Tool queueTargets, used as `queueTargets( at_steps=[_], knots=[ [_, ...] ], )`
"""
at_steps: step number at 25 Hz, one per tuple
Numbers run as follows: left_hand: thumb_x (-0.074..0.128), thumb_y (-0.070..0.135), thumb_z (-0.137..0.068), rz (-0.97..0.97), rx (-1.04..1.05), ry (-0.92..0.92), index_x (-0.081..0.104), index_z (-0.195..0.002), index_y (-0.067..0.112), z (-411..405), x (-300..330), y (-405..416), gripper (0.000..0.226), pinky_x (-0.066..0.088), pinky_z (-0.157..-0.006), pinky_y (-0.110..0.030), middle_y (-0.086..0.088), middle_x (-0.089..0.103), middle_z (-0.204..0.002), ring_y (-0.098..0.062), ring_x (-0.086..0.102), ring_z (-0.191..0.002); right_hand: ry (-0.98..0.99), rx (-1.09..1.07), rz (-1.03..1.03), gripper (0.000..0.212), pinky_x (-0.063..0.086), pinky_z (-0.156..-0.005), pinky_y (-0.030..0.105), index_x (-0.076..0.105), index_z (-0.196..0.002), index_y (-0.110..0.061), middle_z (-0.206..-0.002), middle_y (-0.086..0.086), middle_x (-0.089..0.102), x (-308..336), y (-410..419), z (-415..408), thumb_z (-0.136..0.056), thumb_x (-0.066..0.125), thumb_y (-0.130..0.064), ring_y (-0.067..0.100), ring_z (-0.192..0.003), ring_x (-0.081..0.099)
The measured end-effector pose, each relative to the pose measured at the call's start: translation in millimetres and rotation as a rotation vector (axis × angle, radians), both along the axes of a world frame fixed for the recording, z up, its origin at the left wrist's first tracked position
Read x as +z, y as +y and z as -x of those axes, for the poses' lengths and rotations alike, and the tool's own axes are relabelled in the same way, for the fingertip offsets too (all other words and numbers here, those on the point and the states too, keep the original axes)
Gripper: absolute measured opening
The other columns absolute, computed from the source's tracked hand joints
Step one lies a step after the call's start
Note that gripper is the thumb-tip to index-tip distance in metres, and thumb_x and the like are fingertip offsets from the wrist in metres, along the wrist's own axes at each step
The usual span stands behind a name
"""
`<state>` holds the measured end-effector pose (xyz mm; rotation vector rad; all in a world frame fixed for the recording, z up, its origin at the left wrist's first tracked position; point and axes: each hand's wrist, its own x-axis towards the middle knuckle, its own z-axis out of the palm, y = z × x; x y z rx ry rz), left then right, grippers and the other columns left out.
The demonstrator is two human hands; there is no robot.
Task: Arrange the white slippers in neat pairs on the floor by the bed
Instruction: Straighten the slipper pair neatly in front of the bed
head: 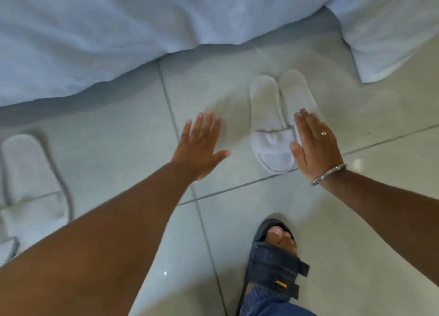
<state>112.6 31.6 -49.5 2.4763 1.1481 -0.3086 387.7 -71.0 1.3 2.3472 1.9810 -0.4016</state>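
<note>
Two white slippers lie side by side as a pair on the tiled floor near the bed: the left one (267, 116) in full view, the right one (298, 95) partly hidden under my right hand (313, 144). That hand is flat with fingers straight, over the toe end of the right slipper; whether it touches is unclear. My left hand (199, 147) hovers open over bare tile, left of the pair, holding nothing. Another white slipper (31, 182) lies at the far left edge, with a bit of a second (7, 249) beside it.
White bedding (95, 30) hangs down across the top, and a second white sheet (392, 30) drops at the top right. My foot in a dark strapped sandal (278, 261) stands on the glossy tile (237, 220) below the pair.
</note>
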Motion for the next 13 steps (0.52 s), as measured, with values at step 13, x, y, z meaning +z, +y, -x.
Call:
queueTargets(
  at_steps=[13],
  knots=[
    [0.034,0.069,-0.092,0.088,0.349,0.506,-0.012,-0.157,0.015,528,40,-41,0.097,0.0,-0.124,-0.042,-0.009,-0.016,-0.165,-0.023,-0.006,-0.153,0.08,0.914,0.256,0.088,0.016,-0.118,0.044,0.009,-0.151,-0.016,-0.162,0.012,0.002,-27,119,460,-0.085,0.046,-0.062,0.03,-0.147,0.01]
  ],
)
